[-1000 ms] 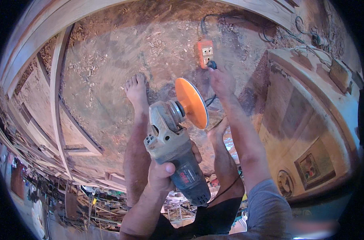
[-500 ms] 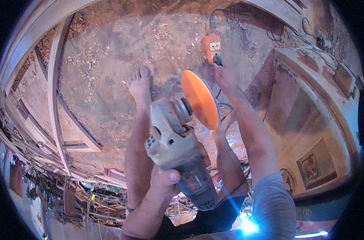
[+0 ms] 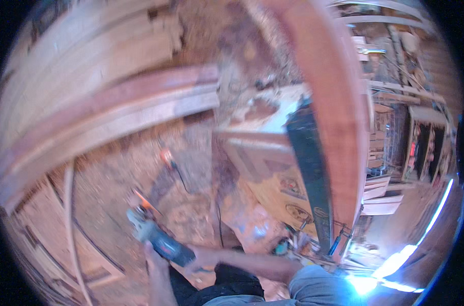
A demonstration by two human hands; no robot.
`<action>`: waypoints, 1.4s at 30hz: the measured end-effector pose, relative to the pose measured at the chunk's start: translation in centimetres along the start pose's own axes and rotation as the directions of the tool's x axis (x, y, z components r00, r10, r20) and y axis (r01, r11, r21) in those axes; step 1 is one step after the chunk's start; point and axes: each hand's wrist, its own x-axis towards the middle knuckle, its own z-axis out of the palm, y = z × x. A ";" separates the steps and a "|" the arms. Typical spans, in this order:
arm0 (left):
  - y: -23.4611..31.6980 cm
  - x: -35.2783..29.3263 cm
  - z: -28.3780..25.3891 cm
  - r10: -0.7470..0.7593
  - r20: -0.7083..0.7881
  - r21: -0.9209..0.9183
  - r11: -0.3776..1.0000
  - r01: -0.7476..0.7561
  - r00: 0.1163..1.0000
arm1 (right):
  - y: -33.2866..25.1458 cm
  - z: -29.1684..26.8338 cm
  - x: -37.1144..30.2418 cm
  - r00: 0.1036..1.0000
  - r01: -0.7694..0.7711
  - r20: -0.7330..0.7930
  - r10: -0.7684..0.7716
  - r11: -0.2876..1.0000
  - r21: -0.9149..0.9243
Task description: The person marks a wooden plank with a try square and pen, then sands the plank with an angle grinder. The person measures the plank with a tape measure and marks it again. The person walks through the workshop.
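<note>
An angle grinder (image 3: 163, 244) with a grey head and dark body is held low in front of me, tilted with its head up and to the left. Its orange disc (image 3: 147, 201) shows nearly edge-on at the head. My left hand (image 3: 154, 257) is closed round the grinder's body just below the head. My right hand (image 3: 202, 258) is at the rear end of the grinder and appears wrapped round it, though motion blurs the fingers. On the floor beyond lies an orange power strip (image 3: 166, 158) with a dark plug and cord in it.
Long timber boards (image 3: 104, 115) cross the upper left. A wooden frame (image 3: 71, 224) lies at the left. A dusty yellowish cabinet (image 3: 262, 194) stands right of centre, beside a dark green panel (image 3: 313, 178) and a large reddish-brown plank (image 3: 339, 117). Shelving (image 3: 425, 137) stands far right.
My view has swung up and to the right. My right hand has left the plug at the power strip and come back to the grinder's rear. The grinder is lower, its disc turned edge-on.
</note>
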 end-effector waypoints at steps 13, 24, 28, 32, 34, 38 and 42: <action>19.0 -13.3 31.5 0.263 0.416 0.372 0.825 -0.426 0.871 | -23.6 -8.9 -22.5 0.914 0.378 -0.201 -0.353 0.920 0.103; 13.3 -11.3 47.3 0.107 0.625 0.431 0.778 -0.457 0.773 | -23.2 -22.9 -24.8 0.819 0.563 -0.230 -0.525 0.661 0.496; 11.1 -11.0 49.2 -0.028 0.626 0.544 0.732 -0.410 0.780 | -21.5 -25.3 -26.2 0.819 0.569 -0.368 -0.441 0.706 0.421; 10.6 -7.6 53.1 0.036 0.521 0.770 0.412 -0.488 0.853 | -19.4 -30.0 -26.4 0.816 0.403 -0.421 -0.395 0.912 -0.074; 11.5 -6.9 56.3 0.108 0.685 0.712 0.110 -0.693 0.721 | -15.4 -34.1 -27.0 0.564 0.472 -0.658 -0.499 0.849 -0.239; 13.2 -4.0 61.8 0.051 0.708 0.623 -0.514 -0.589 0.704 | -4.2 -43.4 -30.9 0.182 0.077 -0.960 -0.213 0.976 -0.202; 10.9 -1.2 66.4 -0.044 0.591 0.618 -0.617 -0.487 0.805 | 5.4 -47.3 -33.4 0.161 -0.250 -0.986 -0.039 0.965 -0.079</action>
